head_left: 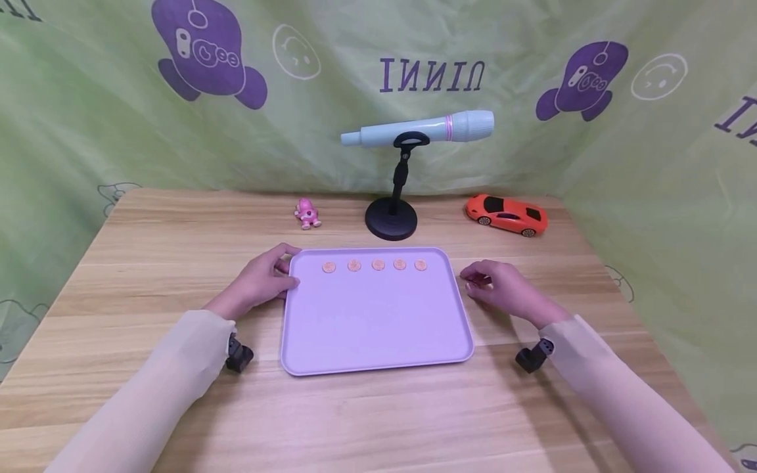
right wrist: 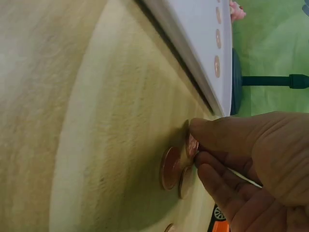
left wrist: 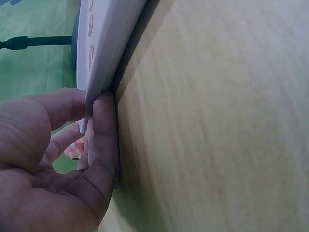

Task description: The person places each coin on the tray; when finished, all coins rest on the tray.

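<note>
Wood tabletop: left grip pinches tray at left rim, right grip a coin; coin likely light, stiff, slippery, best edge-held.

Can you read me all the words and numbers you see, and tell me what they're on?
"INNIU": purple letters on the green curtain; they look flipped, so I'm unsure of the word.
More purple letters at the curtain's top left and right side: cut off, not fully readable.
Marks on the coins: too small to read.
No numbers I can read.
</note>
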The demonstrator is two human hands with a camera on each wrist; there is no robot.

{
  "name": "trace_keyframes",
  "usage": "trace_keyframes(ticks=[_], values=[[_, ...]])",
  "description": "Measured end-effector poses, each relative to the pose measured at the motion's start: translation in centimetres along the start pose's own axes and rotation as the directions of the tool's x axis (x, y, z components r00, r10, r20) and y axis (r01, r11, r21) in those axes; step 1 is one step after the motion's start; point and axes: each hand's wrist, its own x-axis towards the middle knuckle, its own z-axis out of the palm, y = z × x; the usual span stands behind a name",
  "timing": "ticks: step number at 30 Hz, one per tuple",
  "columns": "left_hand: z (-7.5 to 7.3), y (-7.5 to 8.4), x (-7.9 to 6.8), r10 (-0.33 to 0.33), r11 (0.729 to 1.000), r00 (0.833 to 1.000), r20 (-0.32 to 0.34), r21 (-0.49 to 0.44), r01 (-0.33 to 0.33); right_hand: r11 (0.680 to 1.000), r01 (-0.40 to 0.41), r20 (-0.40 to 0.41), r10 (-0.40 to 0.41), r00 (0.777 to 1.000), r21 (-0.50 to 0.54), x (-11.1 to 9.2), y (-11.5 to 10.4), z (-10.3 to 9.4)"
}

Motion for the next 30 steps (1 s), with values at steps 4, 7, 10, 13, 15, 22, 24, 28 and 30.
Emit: trace_keyframes(ticks=[4,7,10,13,15,22,24,28,30], values=[[0.0,0.0,0.1,0.0,1.0,1.0,0.0,0.002,0.0,1.0,0.014,0.002,-0.014,1.0,-0.028,-0.1,0.3,0.1],[0.1,0.0,0.1,0.001,1.0,1.0,0.0,-0.003,-0.001,0.998,0.025,0.006,-0.025,1.0,-0.055,0.0,0.5,0.2],[0.2,0.0,0.0,0.002,1.0,1.0,0.0,-0.004,-0.002,0.997,0.033,0.01,-0.032,0.999,-0.073,0.0,0.7,0.1],[0.2,0.0,0.0,0.004,1.0,1.0,-0.006,0.004,-0.004,0.996,0.047,0.017,-0.046,0.999,-0.079,0.3,0.7,0.0],[0.1,0.0,0.0,0.006,1.0,1.0,-0.006,0.007,-0.006,0.995,0.056,0.027,-0.054,0.998,-0.081,0.7,0.7,-0.1],[0.2,0.0,-0.1,0.006,1.0,1.0,-0.006,-0.001,-0.006,0.999,-0.004,0.101,0.009,0.995,-0.053,1.8,1.0,-0.8],[0.2,0.1,-0.1,0.005,1.0,1.0,-0.005,-0.008,-0.005,0.999,-0.016,0.105,0.019,0.994,-0.031,2.0,1.2,-0.9],[0.2,0.1,-0.1,0.007,1.0,1.0,-0.006,-0.007,-0.007,0.999,-0.04,0.096,0.037,0.995,0.026,2.2,1.4,-1.0],[0.2,0.1,-0.1,0.007,1.0,1.0,-0.007,-0.002,-0.007,0.997,-0.049,0.078,0.045,0.996,0.055,2.2,1.5,-1.0]])
